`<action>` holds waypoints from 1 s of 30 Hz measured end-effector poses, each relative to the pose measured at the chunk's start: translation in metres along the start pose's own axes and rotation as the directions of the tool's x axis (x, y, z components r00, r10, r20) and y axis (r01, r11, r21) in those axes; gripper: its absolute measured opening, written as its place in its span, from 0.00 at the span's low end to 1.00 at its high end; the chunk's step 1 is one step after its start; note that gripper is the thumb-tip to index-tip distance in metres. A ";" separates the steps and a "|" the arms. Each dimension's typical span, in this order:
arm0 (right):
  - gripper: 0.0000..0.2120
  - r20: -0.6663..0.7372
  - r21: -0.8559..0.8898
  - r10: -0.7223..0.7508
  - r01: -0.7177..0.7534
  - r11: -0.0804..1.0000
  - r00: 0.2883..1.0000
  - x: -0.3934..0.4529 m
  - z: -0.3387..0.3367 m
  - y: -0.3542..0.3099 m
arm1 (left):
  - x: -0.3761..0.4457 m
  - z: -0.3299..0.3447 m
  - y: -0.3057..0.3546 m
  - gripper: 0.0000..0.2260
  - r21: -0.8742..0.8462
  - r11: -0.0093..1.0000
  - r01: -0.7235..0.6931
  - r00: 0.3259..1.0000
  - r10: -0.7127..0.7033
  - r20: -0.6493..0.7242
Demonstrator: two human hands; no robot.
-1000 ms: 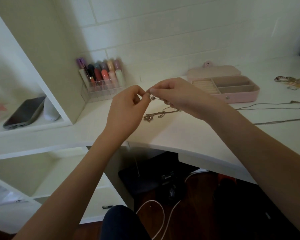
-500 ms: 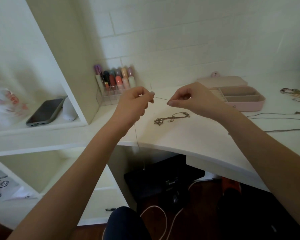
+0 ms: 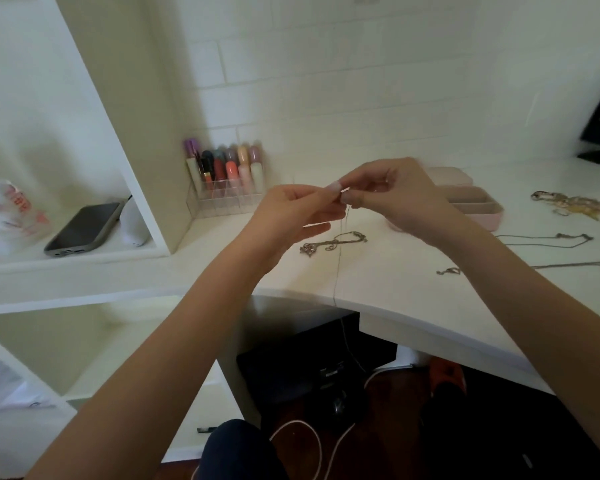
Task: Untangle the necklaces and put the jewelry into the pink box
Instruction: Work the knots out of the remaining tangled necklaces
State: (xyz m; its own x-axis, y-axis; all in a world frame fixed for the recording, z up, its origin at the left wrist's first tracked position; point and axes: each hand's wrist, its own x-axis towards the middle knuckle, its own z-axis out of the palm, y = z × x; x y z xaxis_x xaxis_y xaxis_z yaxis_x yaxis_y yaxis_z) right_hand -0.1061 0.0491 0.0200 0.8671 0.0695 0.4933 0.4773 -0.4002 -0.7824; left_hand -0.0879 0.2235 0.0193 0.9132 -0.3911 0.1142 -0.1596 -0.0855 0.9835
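1. My left hand [image 3: 291, 216] and right hand [image 3: 395, 195] meet fingertip to fingertip, both pinching a thin chain [image 3: 340, 261] hanging past the bench [image 3: 395, 292] edge.
2. The pink box [image 3: 478, 206] sits open behind my right hand.

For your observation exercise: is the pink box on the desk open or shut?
Open. The pink box lies behind the right hand, its lid back and bare compartments showing.
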 end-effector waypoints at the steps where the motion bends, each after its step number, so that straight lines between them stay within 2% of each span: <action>1: 0.09 0.001 -0.024 -0.003 0.003 1.000 1.000 -0.002 -0.001 -0.001 | 0.001 0.003 0.000 0.11 -0.042 0.999 0.025 1.000 -0.025 -0.006; 4: 0.12 -0.002 -0.160 -0.050 0.049 0.986 0.999 -0.007 -0.002 -0.005 | 0.004 0.009 0.000 0.09 -0.171 0.977 0.128 0.992 -0.128 0.011; 7: 0.16 0.031 -0.314 -0.107 0.111 0.943 0.994 -0.013 -0.003 -0.010 | 0.005 0.014 0.001 0.04 -0.217 0.956 0.196 0.981 -0.193 0.032; 9: 0.18 0.055 -0.361 -0.083 0.098 0.927 0.995 -0.015 -0.004 -0.014 | 0.005 0.017 0.001 0.01 -0.272 0.941 0.199 0.979 -0.200 0.025; 11: 0.19 0.050 -0.368 -0.054 0.069 0.927 0.997 -0.018 -0.005 -0.016 | 0.004 0.019 0.001 0.01 -0.287 0.947 0.144 0.988 -0.154 -0.012; 15: 0.16 -0.026 -0.297 0.011 -0.018 0.955 1.000 -0.022 -0.006 -0.016 | -0.003 0.024 -0.001 0.01 -0.209 0.978 -0.017 0.998 0.005 -0.055; 19: 0.14 -0.013 -0.243 0.122 -0.121 0.962 0.992 -0.027 -0.011 -0.014 | -0.005 0.033 0.000 0.01 -0.239 0.971 0.018 0.999 -0.027 -0.035; 22: 0.12 0.007 -0.239 0.120 -0.115 0.964 0.993 -0.033 -0.018 -0.014 | -0.009 0.039 0.002 0.01 -0.236 0.972 0.003 1.000 -0.005 -0.011; 25: 0.08 -0.003 -0.134 0.173 -0.172 0.976 0.985 -0.041 -0.025 -0.017 | -0.011 0.045 0.004 0.07 -0.155 0.986 -0.064 0.998 0.067 0.010; 28: 0.10 0.049 0.007 0.262 -0.263 0.965 0.964 -0.049 -0.034 -0.018 | -0.012 0.052 0.005 0.12 -0.034 0.991 -0.129 0.992 0.130 0.007; 30: 0.11 0.051 0.079 0.301 -0.305 0.949 0.952 -0.054 -0.042 -0.017 | -0.013 0.058 0.006 0.12 -0.017 0.990 -0.142 0.989 0.142 0.034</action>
State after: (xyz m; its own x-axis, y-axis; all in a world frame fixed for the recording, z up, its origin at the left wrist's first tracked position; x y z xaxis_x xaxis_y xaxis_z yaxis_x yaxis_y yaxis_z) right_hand -0.1671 0.0140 0.0226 0.9767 -0.0076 0.2144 0.2001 -0.3284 -0.9231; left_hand -0.1220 0.1749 0.0157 0.8682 -0.4298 0.2481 -0.2811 -0.0139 0.9596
